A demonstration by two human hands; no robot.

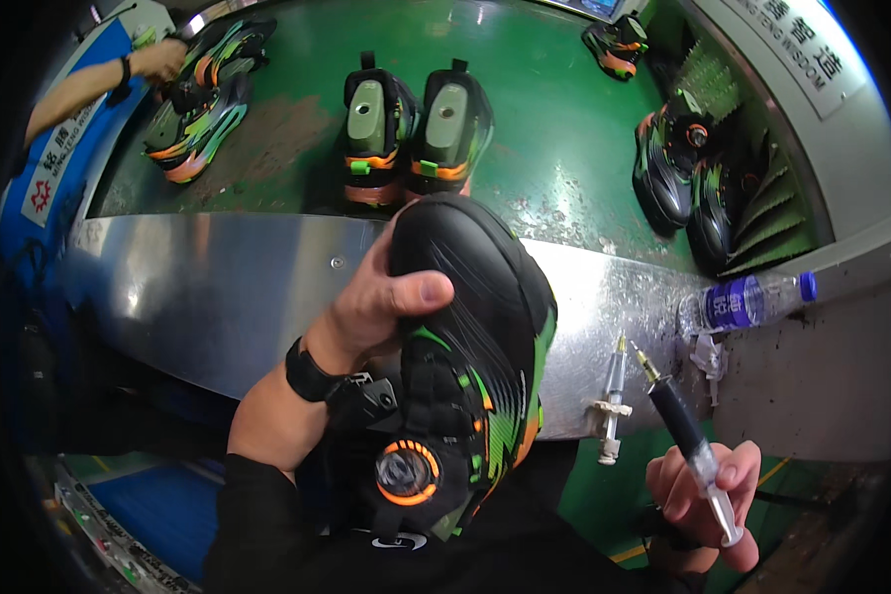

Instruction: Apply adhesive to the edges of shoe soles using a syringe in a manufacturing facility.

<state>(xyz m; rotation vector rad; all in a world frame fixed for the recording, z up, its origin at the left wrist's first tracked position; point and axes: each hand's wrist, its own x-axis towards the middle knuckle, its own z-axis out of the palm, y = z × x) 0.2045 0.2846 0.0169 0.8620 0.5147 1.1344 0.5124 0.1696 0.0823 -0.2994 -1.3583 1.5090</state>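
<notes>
My left hand (371,307) grips a black shoe (475,267) with green and orange accents, thumb over its upper near the toe. The shoe's toe points away from me, and its round dial (407,472) with an orange ring is close to my body. In my right hand (708,490) is a syringe (675,416) filled with dark fluid, its needle tip pointing up and away, apart from the shoe. A second syringe (614,401), clear and with a pale tip, lies on the metal ledge between the shoe and my right hand.
A steel ledge (218,287) borders the green conveyor surface (535,119). On it stand a pair of shoes (368,129), heels toward me, and more shoes (663,173) by green spiky racks at right. A water bottle (747,302) and crumpled tissue (708,358) lie nearby. Another person's hand (158,61) reaches shoes at far left.
</notes>
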